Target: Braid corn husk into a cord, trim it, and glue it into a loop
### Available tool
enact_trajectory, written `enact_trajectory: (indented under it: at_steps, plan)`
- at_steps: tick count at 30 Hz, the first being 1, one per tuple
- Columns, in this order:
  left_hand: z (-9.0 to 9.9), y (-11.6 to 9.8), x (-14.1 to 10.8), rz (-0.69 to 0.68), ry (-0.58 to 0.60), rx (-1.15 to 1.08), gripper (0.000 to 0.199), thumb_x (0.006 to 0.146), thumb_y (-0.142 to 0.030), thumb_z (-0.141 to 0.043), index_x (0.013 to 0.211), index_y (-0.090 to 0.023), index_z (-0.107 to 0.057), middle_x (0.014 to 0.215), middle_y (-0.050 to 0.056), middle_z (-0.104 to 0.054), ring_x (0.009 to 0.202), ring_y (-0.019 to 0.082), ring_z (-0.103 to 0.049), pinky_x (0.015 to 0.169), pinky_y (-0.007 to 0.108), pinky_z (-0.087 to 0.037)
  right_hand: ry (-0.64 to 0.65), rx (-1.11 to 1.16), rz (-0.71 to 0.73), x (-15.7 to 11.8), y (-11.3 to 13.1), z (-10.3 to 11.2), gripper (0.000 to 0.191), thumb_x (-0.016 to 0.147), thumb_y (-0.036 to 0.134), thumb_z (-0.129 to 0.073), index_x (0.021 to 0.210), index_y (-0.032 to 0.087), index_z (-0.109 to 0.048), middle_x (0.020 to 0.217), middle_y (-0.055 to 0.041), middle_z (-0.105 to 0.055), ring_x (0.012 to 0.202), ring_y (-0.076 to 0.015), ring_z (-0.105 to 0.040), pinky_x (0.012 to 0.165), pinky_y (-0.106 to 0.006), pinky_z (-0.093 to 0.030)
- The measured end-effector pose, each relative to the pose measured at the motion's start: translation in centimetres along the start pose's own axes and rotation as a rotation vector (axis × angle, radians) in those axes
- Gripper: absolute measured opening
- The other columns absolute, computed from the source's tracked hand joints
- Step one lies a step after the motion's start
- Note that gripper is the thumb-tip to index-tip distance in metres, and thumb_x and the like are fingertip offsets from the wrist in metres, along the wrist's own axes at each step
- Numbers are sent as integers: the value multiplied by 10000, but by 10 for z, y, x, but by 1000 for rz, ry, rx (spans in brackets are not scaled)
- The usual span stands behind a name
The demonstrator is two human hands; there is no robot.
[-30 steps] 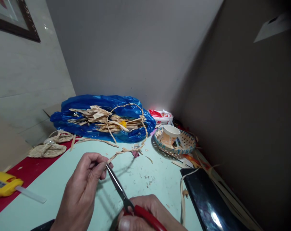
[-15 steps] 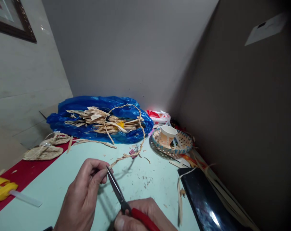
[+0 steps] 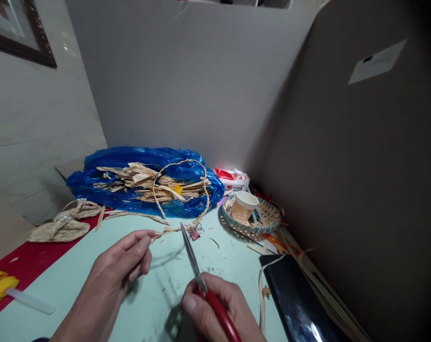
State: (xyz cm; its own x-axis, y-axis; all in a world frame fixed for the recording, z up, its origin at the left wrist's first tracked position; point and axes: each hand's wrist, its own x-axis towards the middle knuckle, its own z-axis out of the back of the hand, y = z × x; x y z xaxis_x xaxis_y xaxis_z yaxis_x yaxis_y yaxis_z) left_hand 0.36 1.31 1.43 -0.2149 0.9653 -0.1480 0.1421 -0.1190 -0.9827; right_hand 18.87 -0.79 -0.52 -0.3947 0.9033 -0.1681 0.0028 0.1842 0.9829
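Note:
My left hand [image 3: 125, 261] pinches the near end of a thin braided straw cord [image 3: 205, 204]. From my fingers the cord runs right, then rises in a loop over the blue bag. My right hand [image 3: 219, 304] grips red-handled scissors [image 3: 194, 261], their blades pointing up and away, the tip by the cord; whether they touch it I cannot tell. A small pink clip [image 3: 194, 233] sits at the cord just right of the blade tip.
At the back, a blue plastic bag [image 3: 105, 156] holds dry straw [image 3: 144, 178]. To its right stands a woven basket [image 3: 272, 218] with a paper cup [image 3: 244, 206]. Straw sandals [image 3: 60, 230] and a yellow glue gun [image 3: 0, 287] lie left; a black glossy object [image 3: 290, 294] lies right.
The scissors have moved right and up, away from my left fingertips. My left hand has shifted slightly left, still pinching the cord. The view has tilted a little.

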Motion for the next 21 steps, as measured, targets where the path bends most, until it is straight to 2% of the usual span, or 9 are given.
enact_trajectory:
  at_steps: [3,8,10,12,14,17,19,21]
  plan:
    - [5,-2,0,34,35,-26,241,733,-414,-822,756,-195,-724,561,-48,-527,538,98,-430,488,135,-427,-74,-127,98,3,7,8,402,825,539,-695,773,172,-540,587,60,-395,546,-92,-340,523,-224,-275]
    - [12,-3,-4,124,78,-193,313,613,-345,-929,857,-236,-766,755,15,-741,672,129,-596,625,157,-543,-248,-445,238,-1,9,13,223,840,387,-651,852,180,-569,587,75,-403,532,-99,-326,525,-226,-297]
    - [12,-3,-7,128,79,-236,305,612,-334,-932,855,-247,-771,752,6,-736,665,133,-609,612,164,-551,-302,-597,367,-3,10,16,138,856,324,-618,847,195,-568,606,71,-418,530,-103,-350,519,-225,-311]
    - [10,-3,-9,91,52,-218,301,626,-350,-915,872,-239,-781,718,10,-715,636,153,-620,566,202,-558,-317,-748,561,-3,9,23,47,855,241,-606,872,204,-582,655,55,-486,551,-110,-425,528,-216,-355]
    - [5,-4,-11,21,-18,-175,328,626,-385,-892,893,-226,-788,682,30,-706,624,198,-647,539,267,-574,-326,-898,776,-1,8,30,146,844,187,-607,989,206,-597,720,35,-577,606,-132,-525,556,-222,-407]
    - [-2,-8,-12,-74,-85,-124,372,636,-434,-848,940,-226,-796,640,47,-703,642,255,-684,547,335,-592,-410,-1103,1066,1,6,40,290,908,260,-520,1178,163,-558,771,-16,-648,658,-190,-590,591,-281,-459]
    - [-6,-8,-12,-97,-88,-99,389,632,-446,-839,957,-236,-802,624,51,-708,654,273,-696,555,354,-598,-437,-1258,1152,0,7,43,382,958,322,-434,1262,114,-534,826,-63,-674,688,-221,-604,629,-326,-491]
    - [-6,-6,-14,-100,-78,-83,391,627,-446,-838,961,-245,-811,615,57,-716,665,288,-705,563,370,-604,-444,-1379,1158,-3,12,44,419,973,329,-416,1290,80,-531,875,-98,-687,731,-242,-613,661,-355,-511]
